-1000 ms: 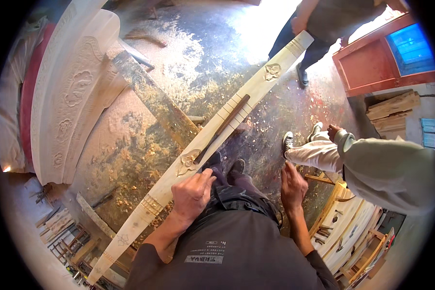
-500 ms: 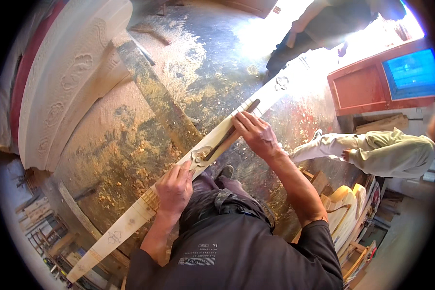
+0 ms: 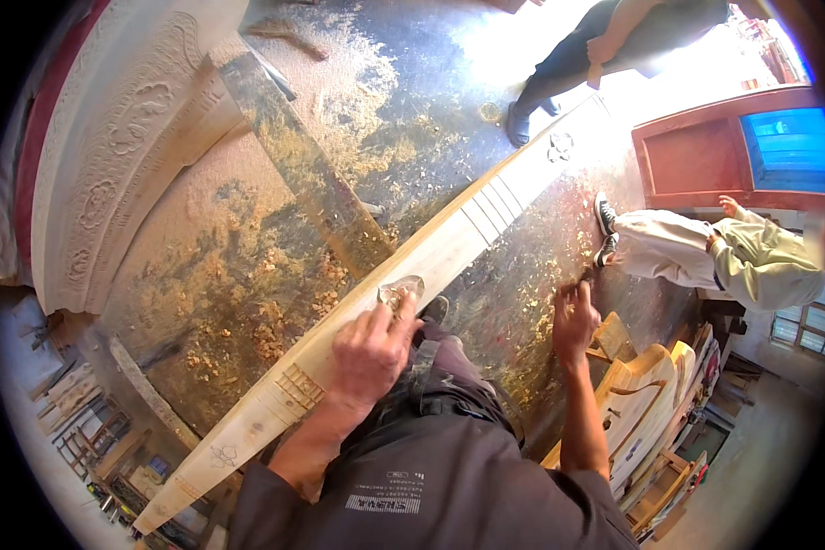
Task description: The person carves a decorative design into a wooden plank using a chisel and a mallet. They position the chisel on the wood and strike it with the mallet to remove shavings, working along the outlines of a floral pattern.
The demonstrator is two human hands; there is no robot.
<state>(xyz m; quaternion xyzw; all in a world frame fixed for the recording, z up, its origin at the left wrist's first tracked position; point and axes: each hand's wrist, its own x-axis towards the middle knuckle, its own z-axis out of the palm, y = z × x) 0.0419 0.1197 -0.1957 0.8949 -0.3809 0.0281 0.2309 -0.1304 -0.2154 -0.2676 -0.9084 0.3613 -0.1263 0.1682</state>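
Beam (image 3: 449,247) of pale wood slants across our view, from between seven and eight o'clock up to between one and two o'clock. Our left hand (image 3: 368,357), just below the middle toward seven o'clock, is over it, back of the hand up, half open with the fingers bent and the index finger stretched furthest. Its fingertips cover part of a carved flower (image 3: 395,288); we see nothing gripped in it, and we cannot tell whether the tips press the wood or just hover there. Our right hand (image 3: 574,325), between three and four o'clock, is well apart from the beam, its fingers curled in toward the thumb. A small dark thing (image 3: 588,274) shows at its fingertips, but we cannot tell whether we have hold of it.

Along the beam, between one and two o'clock from the left hand, we see cross lines (image 3: 493,209) and, near the far end, another flower (image 3: 560,147). Toward eight o'clock are a band of raised blocks (image 3: 300,387) and a sketched flower (image 3: 223,456). Wood shavings (image 3: 270,344) lie on the floor (image 3: 367,147) at eight o'clock. Near ten o'clock is a big curved carved piece (image 3: 119,170). One person in dark clothes (image 3: 573,64) is at one o'clock, a person in light clothes (image 3: 669,246) at three.
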